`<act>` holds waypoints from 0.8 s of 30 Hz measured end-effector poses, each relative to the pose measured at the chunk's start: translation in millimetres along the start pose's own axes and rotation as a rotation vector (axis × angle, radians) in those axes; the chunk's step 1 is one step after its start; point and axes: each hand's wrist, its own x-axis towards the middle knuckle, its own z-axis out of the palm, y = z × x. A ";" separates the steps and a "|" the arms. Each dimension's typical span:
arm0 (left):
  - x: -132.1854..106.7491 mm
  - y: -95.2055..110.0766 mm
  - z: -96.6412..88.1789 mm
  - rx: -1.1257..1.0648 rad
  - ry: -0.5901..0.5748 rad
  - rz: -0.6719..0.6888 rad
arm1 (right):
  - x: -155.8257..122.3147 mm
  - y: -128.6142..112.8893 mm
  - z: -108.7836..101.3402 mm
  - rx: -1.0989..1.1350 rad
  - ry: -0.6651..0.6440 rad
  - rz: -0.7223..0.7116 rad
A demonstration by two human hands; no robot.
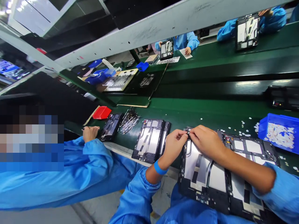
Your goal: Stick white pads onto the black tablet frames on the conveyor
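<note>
Pinching close together at the top edge of an opened device, the left hand and right hand have their fingers closed, though I cannot tell on what. Farther right on the counter, a blue bin holds small white pieces; a red tray sits well left.
</note>
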 end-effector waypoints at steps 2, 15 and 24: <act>-2.0 -2.0 -0.2 0.064 0.020 0.030 | -0.9 0.7 0.9 -0.023 -0.004 -0.027; 1.8 -0.7 0.6 0.021 -0.066 -0.008 | 4.7 14.9 -23.9 -0.110 -0.007 0.036; 9.5 0.6 5.3 -0.119 -0.106 -0.078 | -14.2 49.5 -87.8 -0.266 0.052 0.269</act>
